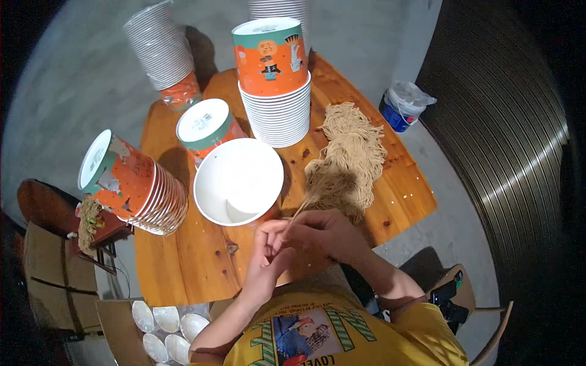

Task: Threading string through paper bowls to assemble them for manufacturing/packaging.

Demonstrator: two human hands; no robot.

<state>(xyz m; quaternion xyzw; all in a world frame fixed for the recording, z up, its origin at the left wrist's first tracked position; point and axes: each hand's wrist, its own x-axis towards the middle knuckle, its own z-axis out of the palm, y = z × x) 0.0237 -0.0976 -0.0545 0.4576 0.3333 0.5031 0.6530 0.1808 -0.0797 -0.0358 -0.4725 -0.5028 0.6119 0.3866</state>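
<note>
Where the person in the yellow printed T-shirt (381, 329) meets the varnished orange-brown wooden table (189, 262), two bare hands are held close together. The right hand (323, 235) is pinching the end of a narrow wisp drawn from a large, loose bundle of thin tan strands (357, 146). The left hand (267, 247) is just beside it with fingers curled; whether it also grips strands, I cannot tell. Low at the person's left, a brown cardboard box (116, 326) contains white rounded pieces (178, 349). Just beyond the hands, a round white-lined paper tub (244, 168) stands mouth up. To its right, the bundle lies on the tabletop. To its left is an inverted stack of orange-and-green printed paper tubs (128, 174). Farther back rises a taller inverted stack of similar tubs (274, 116). Past the table's right side, a blue-and-white plastic bucket (403, 110) sits on the floor.
</note>
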